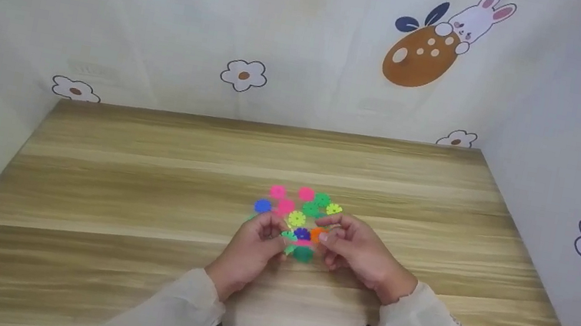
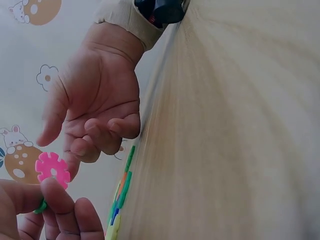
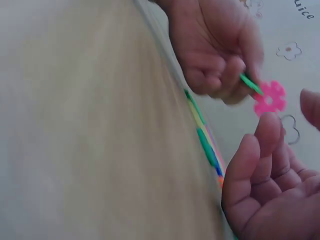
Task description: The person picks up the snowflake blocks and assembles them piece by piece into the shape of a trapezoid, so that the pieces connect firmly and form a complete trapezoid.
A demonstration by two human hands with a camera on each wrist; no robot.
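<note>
My left hand (image 1: 251, 249) pinches a green notched plastic disc (image 3: 251, 84) between thumb and fingers. Slotted into it is a pink notched disc (image 2: 52, 169), which stands out toward the other hand. My right hand (image 1: 364, 254) faces it from the right, thumb spread apart and fingers loosely bent, with nothing in its grasp. One right fingertip (image 3: 270, 122) overlaps the pink disc's rim in the right wrist view. Both hands hover over the near side of a loose group of discs, where a blue disc (image 1: 302, 234) and an orange disc (image 1: 317, 234) show between them.
More flat discs lie on the wooden table (image 1: 142, 190) just beyond the hands, among them a yellow disc (image 1: 297, 218), a blue one (image 1: 262, 206) and several pink and green ones. A printed curtain (image 1: 173, 17) encloses the table at the back and sides.
</note>
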